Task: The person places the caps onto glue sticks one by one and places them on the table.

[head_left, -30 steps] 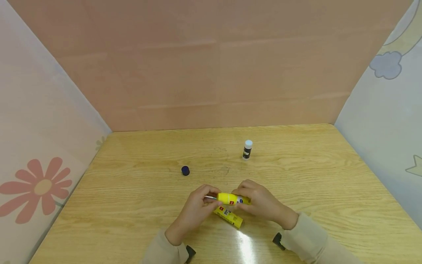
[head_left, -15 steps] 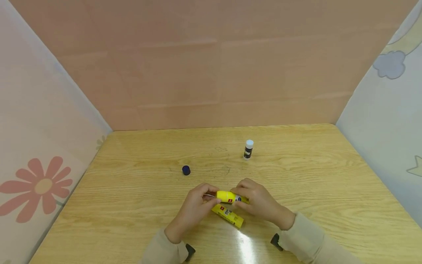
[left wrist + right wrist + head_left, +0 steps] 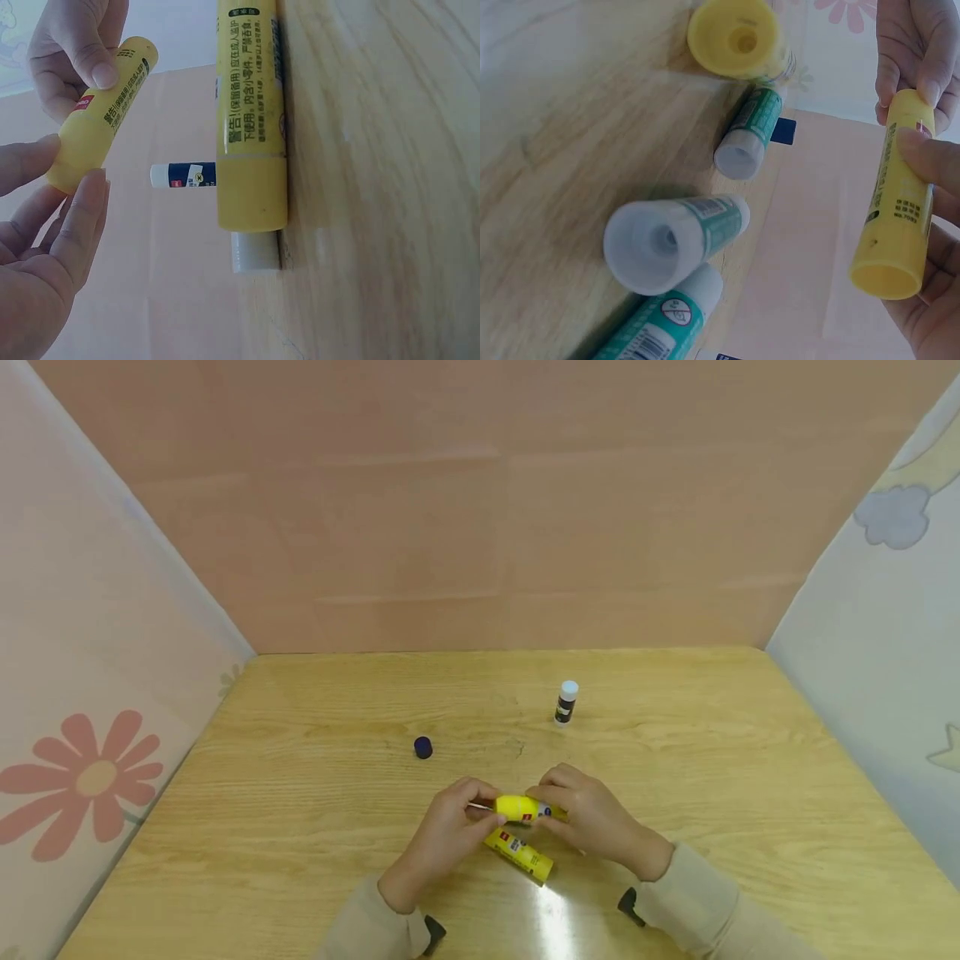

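A yellow glue stick (image 3: 516, 808) is held sideways above the table between both hands. My left hand (image 3: 442, 835) pinches its left end between thumb and fingers. Around its right part, the fingers and thumb of my right hand (image 3: 596, 818) grip the barrel. The right wrist view shows a hollow opening at the near end of this held glue stick (image 3: 889, 274). Just below the hands, a second yellow glue stick (image 3: 521, 856) lies at a slant on the wood, its upper end partly behind the left hand.
Farther back stands a glue stick with a white cap and black label (image 3: 566, 703). A dark blue cap (image 3: 423, 747) sits left of it. In the right wrist view, several green and white glue sticks (image 3: 716, 217) lie on the table (image 3: 547, 150).
My right hand has come very slightly closer to the left one. Both keep hold of the yellow glue stick, and the things on the table stay put.
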A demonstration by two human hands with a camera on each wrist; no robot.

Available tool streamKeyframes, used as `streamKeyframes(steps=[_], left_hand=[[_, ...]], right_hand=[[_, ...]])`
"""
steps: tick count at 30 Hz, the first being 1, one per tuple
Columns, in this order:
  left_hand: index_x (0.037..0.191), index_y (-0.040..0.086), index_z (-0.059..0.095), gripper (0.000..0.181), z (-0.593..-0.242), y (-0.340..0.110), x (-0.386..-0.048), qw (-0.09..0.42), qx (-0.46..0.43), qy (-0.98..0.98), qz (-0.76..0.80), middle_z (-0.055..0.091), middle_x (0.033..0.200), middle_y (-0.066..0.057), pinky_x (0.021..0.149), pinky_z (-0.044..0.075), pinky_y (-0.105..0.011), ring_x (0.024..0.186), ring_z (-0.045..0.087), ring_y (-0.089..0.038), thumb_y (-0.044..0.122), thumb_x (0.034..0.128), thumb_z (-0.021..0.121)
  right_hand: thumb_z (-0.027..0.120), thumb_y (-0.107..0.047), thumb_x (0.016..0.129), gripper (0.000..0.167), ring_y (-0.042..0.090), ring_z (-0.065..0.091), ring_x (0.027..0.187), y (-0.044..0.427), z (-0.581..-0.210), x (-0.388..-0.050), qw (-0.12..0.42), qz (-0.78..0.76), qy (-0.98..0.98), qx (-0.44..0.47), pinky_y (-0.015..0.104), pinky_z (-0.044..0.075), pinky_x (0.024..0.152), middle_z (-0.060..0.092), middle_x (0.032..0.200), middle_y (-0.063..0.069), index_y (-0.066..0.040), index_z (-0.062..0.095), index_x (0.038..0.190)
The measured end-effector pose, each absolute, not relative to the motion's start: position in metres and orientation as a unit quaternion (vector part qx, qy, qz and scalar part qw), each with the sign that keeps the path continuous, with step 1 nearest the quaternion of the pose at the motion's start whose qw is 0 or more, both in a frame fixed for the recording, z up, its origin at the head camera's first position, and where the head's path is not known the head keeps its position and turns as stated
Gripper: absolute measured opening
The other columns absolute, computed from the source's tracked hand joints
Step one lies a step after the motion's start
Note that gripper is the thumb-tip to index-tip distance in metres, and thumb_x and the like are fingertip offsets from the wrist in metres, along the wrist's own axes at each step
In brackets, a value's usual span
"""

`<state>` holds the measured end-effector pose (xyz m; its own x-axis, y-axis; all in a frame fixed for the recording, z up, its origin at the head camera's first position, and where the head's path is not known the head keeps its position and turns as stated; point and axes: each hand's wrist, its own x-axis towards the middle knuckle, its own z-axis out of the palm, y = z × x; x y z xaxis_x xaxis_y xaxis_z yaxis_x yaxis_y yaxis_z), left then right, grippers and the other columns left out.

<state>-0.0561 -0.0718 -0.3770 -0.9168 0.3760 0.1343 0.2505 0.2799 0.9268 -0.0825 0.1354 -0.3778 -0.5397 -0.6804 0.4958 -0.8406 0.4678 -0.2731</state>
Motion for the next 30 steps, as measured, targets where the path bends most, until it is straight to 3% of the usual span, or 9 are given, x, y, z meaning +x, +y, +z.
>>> streamKeyframes(steps=[12, 30], left_hand=[[0.101, -0.001, 0.054, 0.022, -0.39, -0.076, -0.059, 0.042, 0.22, 0.786, 0.576, 0.051, 0.1, -0.008, 0.074, 0.047, -0.02, 0.091, 0.052, -0.021, 0.006, 0.0804, 0.06], [0.102, -0.004, 0.054, 0.024, -0.393, -0.088, -0.064, 0.041, 0.199, 0.822, 0.532, 0.053, 0.101, -0.013, 0.073, 0.046, -0.019, 0.092, 0.052, -0.024, 0.006, 0.0808, 0.06]], right_hand=[[0.073, -0.015, 0.067, 0.029, 0.01, 0.05, 0.079, 0.134, -0.376, -0.088, 0.101, 0.226, -0.864, 0.438, 0.019, 0.046, 0.064, 0.055, 0.087, 0.0, -0.003, 0.063, 0.091], [0.07, -0.019, 0.072, 0.028, 0.008, 0.05, 0.08, 0.149, -0.383, -0.094, 0.075, 0.23, -0.889, 0.39, 0.023, 0.046, 0.066, 0.055, 0.089, -0.001, -0.004, 0.062, 0.093]])
